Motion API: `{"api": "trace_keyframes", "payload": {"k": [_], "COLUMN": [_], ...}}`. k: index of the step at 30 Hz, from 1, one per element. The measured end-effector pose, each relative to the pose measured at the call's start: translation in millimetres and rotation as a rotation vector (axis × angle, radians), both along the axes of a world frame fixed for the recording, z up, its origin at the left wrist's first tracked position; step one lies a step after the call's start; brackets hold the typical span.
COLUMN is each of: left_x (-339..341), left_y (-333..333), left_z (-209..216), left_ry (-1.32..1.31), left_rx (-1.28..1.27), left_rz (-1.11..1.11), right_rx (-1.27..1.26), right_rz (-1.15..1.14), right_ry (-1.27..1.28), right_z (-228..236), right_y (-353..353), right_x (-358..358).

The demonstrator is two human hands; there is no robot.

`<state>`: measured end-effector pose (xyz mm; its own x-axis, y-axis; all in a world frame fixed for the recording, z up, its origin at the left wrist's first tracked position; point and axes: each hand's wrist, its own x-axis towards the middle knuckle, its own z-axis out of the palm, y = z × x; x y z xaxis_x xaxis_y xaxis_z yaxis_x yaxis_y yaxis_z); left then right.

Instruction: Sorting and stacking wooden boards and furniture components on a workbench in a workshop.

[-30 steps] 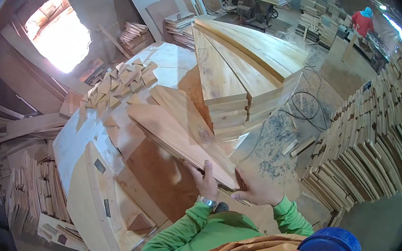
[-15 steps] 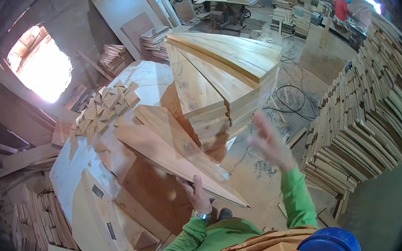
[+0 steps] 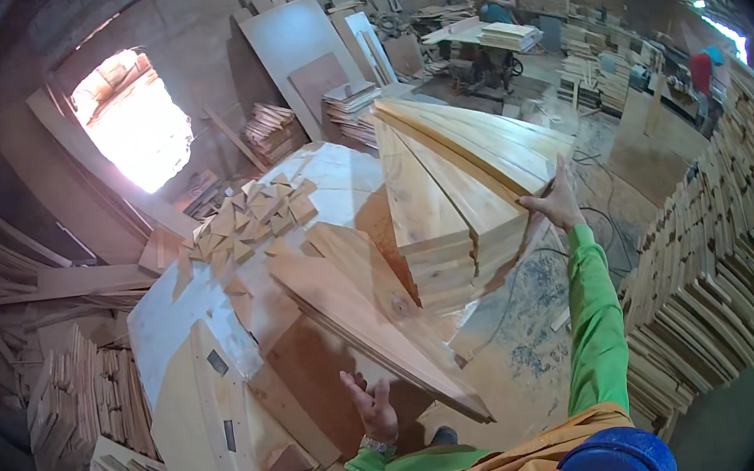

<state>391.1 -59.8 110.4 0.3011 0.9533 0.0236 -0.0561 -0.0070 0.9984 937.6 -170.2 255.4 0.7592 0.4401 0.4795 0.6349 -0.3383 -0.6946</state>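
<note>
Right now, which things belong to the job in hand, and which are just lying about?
Seem part of the job:
right hand, at a corner of the stack
left hand, open beside the pointed board

Seem just lying about:
wood triangles
plank pile at right

From the wearer's head, the view (wide fisheye) looks down and forward over nearby hands (image 3: pixel 377 412) and worktable (image 3: pixel 163 317)

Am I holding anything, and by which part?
Left hand holds nothing. Right hand touches the near end of the top stacked boards; whether it grips them cannot be told.
</note>
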Motion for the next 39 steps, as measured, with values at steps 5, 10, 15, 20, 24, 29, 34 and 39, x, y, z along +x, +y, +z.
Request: {"api": "trace_keyframes", "payload": {"k": [5,10,15,20,24,29,34,39], "left_x": [0.2,21.6,101.8,135.1,99.3,18.9,-114.0,-264.3], "left_y": [1.1,17.0,14.0,4.4,6.5,58.3,107.0,147.4], "left_z": [31.3,70.9,145.0,179.3,184.9,195.3,216.5,185.1], "left_ry": [-0.023,-0.02,0.188,-0.302,-0.752,-1.106,-1.01,-0.857], "left_rx": [0.137,0.421,0.903,1.119,0.535,0.181,0.2,0.053], "left_rz": [-0.062,-0.172,-0.188,0.023,-0.138,-0.079,0.306,0.394], "right_rx": [0.363,0.033,0.008,-0.082,0.246,0.064,-0.241,-0.44], "right_rz": [0.302,-0.002,0.129,0.485,0.751,0.573,0.451,1.009], "right_ry": [0.113,-0.483,-0.951,-1.068,-0.996,-0.729,-0.621,0.106], "right_z": [28.1,114.5,184.2,209.6,193.9,126.4,58.5,8.0], "right_y": [-14.5,-43.8,-73.3,-48.1,-14.3,16.5,41.9,54.7], "right_x": [-33.1,-147.2,-290.0,-410.8,-451.8,-415.9,-410.6,-511.1]}}
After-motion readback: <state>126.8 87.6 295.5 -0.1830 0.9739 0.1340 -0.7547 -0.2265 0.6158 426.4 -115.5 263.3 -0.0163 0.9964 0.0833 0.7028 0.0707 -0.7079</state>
